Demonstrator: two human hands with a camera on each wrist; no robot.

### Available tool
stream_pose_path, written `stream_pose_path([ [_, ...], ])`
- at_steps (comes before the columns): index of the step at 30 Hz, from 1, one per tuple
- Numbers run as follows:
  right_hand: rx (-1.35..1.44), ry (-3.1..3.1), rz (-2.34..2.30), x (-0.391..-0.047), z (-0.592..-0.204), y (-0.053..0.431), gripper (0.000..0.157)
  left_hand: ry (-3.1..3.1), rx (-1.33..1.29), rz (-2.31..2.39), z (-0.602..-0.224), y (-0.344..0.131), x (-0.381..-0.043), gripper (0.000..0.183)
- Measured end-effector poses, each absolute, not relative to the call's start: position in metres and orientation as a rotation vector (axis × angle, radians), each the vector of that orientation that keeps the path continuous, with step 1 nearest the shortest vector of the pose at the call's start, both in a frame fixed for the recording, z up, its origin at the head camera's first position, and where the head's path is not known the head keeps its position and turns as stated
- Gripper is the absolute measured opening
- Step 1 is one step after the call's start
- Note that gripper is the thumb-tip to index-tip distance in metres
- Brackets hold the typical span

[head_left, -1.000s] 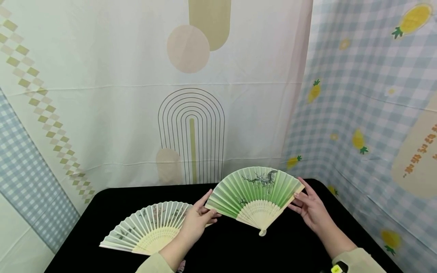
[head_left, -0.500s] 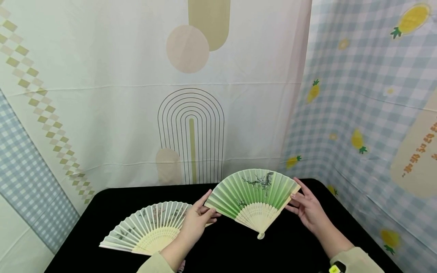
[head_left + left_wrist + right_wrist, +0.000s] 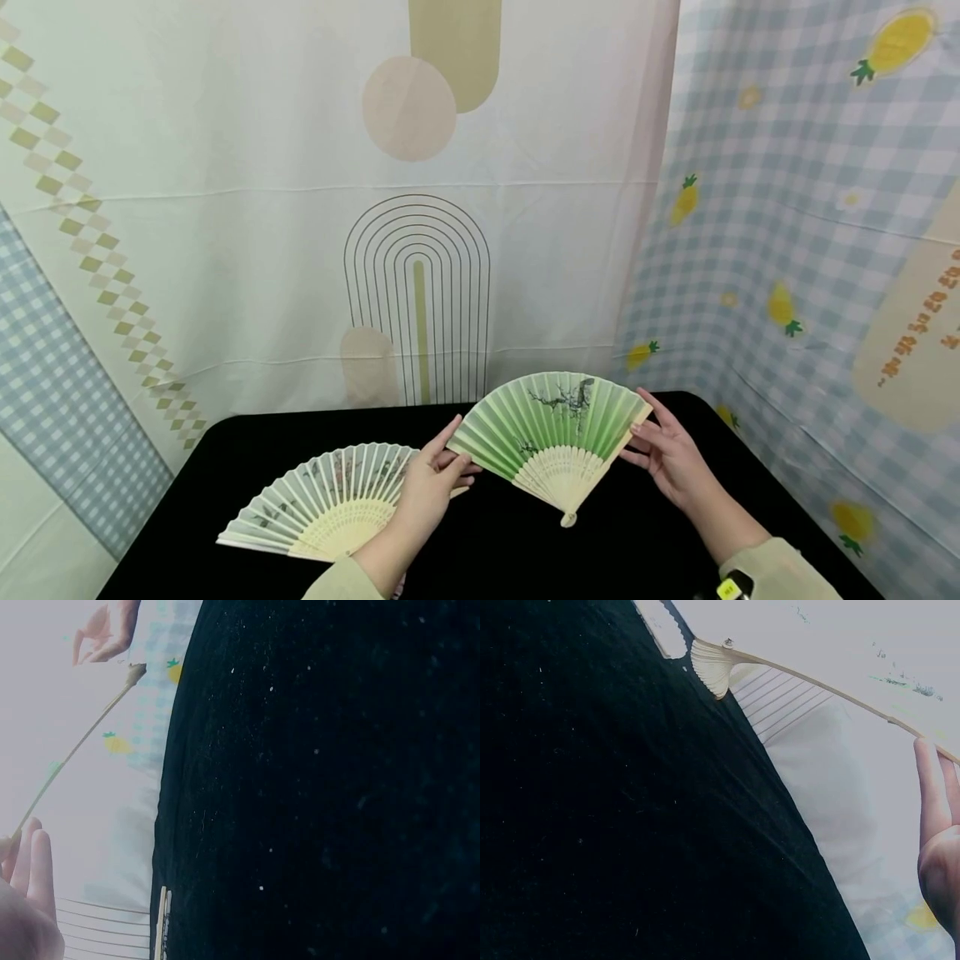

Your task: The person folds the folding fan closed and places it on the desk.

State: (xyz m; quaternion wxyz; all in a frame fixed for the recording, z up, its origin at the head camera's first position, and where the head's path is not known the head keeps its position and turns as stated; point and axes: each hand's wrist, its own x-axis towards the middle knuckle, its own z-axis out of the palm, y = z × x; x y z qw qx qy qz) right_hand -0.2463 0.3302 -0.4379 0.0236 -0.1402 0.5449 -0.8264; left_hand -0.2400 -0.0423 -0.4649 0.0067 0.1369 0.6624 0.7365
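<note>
A green folding fan with a dark branch print is spread wide above the table, its pale pivot end pointing down. My left hand pinches its left edge between thumb and fingers. At the opposite edge, my right hand holds the outer rib by the fingertips. The left wrist view catches the fan edge-on beside the left fingers. In the right wrist view the stacked rib ends show, and the right fingers lie against the outer rib; the thumb is hidden there.
A second, white folding fan with a flower print lies spread on the black tabletop, partly behind the left forearm. A small pinkish thing peeks out by the left sleeve. Patterned cloths hang behind and beside the table.
The green fan has shifted slightly left and its right side has come down a little, with the right hand following. The left hand and the white fan stay nearly still.
</note>
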Motion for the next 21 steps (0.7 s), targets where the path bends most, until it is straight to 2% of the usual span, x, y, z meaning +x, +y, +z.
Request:
stream_pose_path([
  [21,-0.410,1.712,-2.516,-0.2454,-0.4370,0.3219,0.073,2.076,0.400,2.323,-0.4647,-0.0424,-0.2417,0.059],
])
